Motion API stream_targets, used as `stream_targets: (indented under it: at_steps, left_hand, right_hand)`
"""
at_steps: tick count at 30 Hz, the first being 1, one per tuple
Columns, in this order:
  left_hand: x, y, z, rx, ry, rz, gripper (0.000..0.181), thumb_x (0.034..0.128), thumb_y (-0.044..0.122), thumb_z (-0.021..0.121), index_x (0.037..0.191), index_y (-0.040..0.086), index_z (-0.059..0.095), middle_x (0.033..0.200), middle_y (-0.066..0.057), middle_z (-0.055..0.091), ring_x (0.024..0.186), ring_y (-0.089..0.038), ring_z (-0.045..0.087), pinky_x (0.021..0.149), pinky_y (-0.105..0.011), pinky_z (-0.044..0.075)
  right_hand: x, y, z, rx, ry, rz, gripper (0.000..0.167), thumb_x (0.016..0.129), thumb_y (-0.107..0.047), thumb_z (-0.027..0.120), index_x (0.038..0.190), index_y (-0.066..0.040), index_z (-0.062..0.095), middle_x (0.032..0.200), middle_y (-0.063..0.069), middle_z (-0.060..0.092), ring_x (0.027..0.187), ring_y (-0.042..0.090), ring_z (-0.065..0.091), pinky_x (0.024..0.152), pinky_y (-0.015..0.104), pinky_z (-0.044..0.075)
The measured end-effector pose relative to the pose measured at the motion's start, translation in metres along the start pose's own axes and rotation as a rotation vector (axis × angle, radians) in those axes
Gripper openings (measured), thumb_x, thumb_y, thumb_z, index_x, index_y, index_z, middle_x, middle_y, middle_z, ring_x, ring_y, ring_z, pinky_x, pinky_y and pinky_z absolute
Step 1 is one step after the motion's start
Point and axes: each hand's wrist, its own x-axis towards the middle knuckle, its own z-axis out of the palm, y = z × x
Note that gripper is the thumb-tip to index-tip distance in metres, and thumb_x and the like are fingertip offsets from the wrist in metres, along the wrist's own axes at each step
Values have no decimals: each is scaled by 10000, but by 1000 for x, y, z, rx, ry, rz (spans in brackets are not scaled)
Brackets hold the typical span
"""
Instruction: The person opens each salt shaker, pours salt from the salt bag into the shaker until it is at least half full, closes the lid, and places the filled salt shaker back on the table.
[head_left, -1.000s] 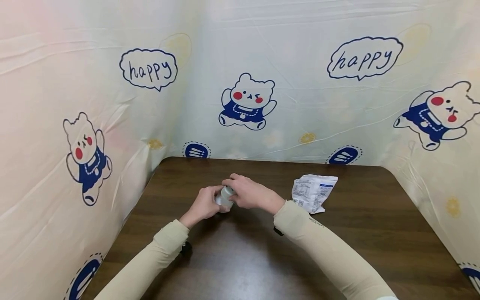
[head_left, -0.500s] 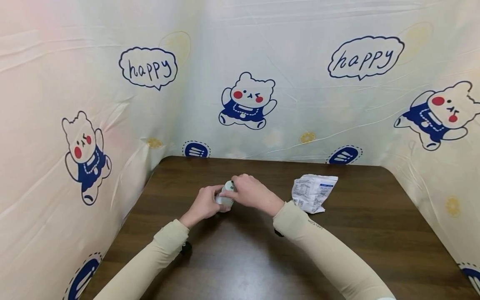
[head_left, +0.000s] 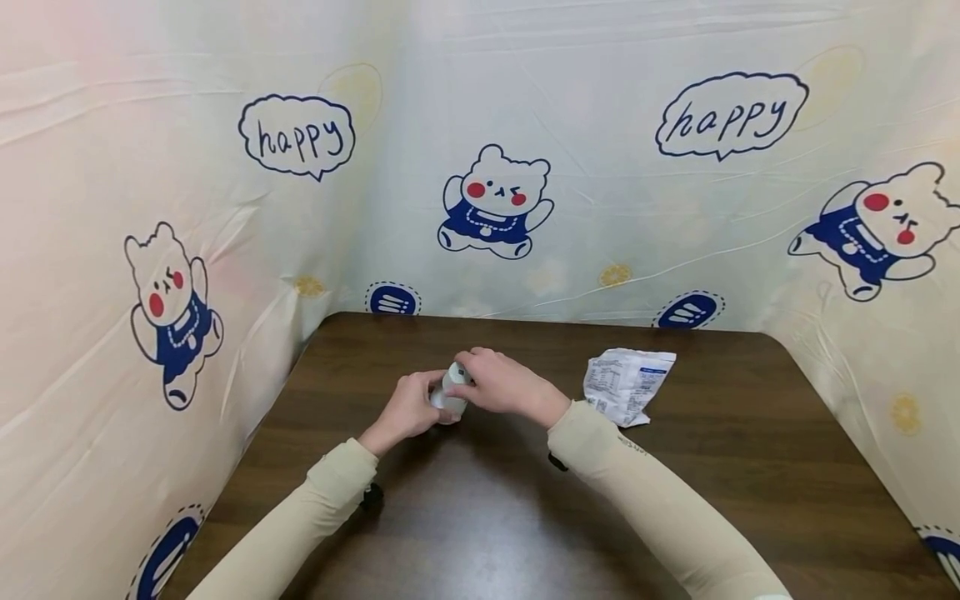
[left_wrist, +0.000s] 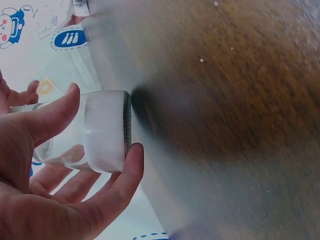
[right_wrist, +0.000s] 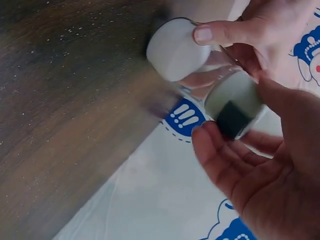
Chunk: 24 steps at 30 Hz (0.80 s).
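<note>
My left hand [head_left: 405, 408] grips a small clear glass jar [left_wrist: 104, 132] holding something white at its base end. In the left wrist view the thumb lies along one side of the jar, and the fingers curve beneath it. My right hand [head_left: 504, 383] has its thumb and fingers around the jar's pale green lid [right_wrist: 227, 97], which bears a dark square patch. The lid sits on the jar's mouth in the right wrist view. From the head, the jar tilts slightly just above the table, partly hidden by both hands.
A crumpled white packet [head_left: 628, 385] with printed text and a blue strip lies right of the hands on the dark wooden table [head_left: 480, 508]. A pale curtain [head_left: 585, 200] with printed bears surrounds the table's back and sides.
The right hand's fingers shifted off the lid's far side half a second ago, baring its top, and now close round it again. The left hand and packet keep their places.
</note>
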Motion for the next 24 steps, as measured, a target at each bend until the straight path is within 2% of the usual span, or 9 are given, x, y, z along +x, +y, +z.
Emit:
stream_targets:
  at_steps: [2, 4, 6, 8, 10, 12, 14, 21, 24]
  left_hand:
    - [0, 0, 0, -11, 0, 0, 583, 761, 100, 968, 1289, 63, 724, 1163, -74, 741, 985, -266, 687, 907, -504, 577]
    - [0, 0, -1, -11, -2, -1, 572, 761, 105, 969, 1278, 67, 728, 1154, -72, 744, 985, -263, 690, 908, -500, 575]
    - [-1, 0, -2, -1, -2, -2, 564, 760, 109, 970, 1268, 65, 729, 1143, -77, 745, 982, -267, 695, 896, -496, 578]
    - [-1, 0, -2, 13, 1, 0, 550, 761, 109, 969, 1253, 56, 729, 1128, -84, 746, 972, -270, 697, 871, -489, 584]
    - [-1, -1, -3, 23, 2, -1, 545, 760, 108, 969, 1245, 47, 726, 1118, -91, 746, 966, -273, 697, 855, -484, 588]
    - [-1, 0, -3, 23, 6, -3, 555, 758, 104, 970, 1250, 35, 722, 1118, -100, 746, 966, -277, 695, 855, -488, 588]
    - [-2, 1, -4, 14, 2, -6, 564, 757, 98, 970, 1260, 42, 721, 1133, -100, 744, 977, -282, 690, 871, -498, 583]
    - [1, -1, -3, -27, -12, -5, 576, 766, 101, 964, 1289, 66, 724, 1152, -77, 744, 968, -267, 691, 856, -487, 588]
    - [1, -2, -2, -39, -16, -9, 560, 775, 112, 960, 1281, 64, 726, 1147, -73, 747, 960, -254, 695, 850, -472, 590]
  right_hand:
    - [1, -1, 1, -3, 20, 33, 435, 1004, -423, 733, 1168, -25, 672, 958, 71, 661, 771, 166, 611, 683, 275, 538]
    - [1, -1, 2, -5, 13, 41, 485, 1002, -451, 725, 1240, -34, 658, 1033, 82, 671, 804, 160, 621, 704, 268, 541]
    - [1, -2, 1, -14, -14, 10, 509, 1023, -397, 711, 1381, -50, 612, 1200, 106, 650, 926, 170, 634, 802, 275, 552]
    - [-1, -3, 0, -14, -44, -38, 524, 1046, -281, 694, 1501, -74, 535, 1358, 119, 581, 1062, 191, 617, 914, 293, 537]
    - [-2, -4, -1, -2, -71, -78, 519, 1050, -157, 674, 1537, -82, 508, 1425, 124, 541, 1140, 209, 601, 979, 310, 519]
    - [-3, -5, -2, -1, -75, -92, 496, 1042, -94, 669, 1518, -73, 528, 1393, 130, 551, 1124, 219, 605, 968, 313, 525]
    - [-3, -5, -2, -11, -71, -84, 481, 1042, -97, 671, 1503, -61, 536, 1340, 130, 570, 1084, 212, 609, 940, 310, 533]
    - [3, -8, -1, -101, -39, -3, 403, 1068, -319, 656, 1347, -31, 618, 1098, 111, 626, 883, 189, 598, 772, 302, 541]
    - [4, -9, -2, -91, -41, 8, 430, 1061, -358, 661, 1354, -45, 626, 1143, 111, 638, 906, 186, 606, 782, 302, 550]
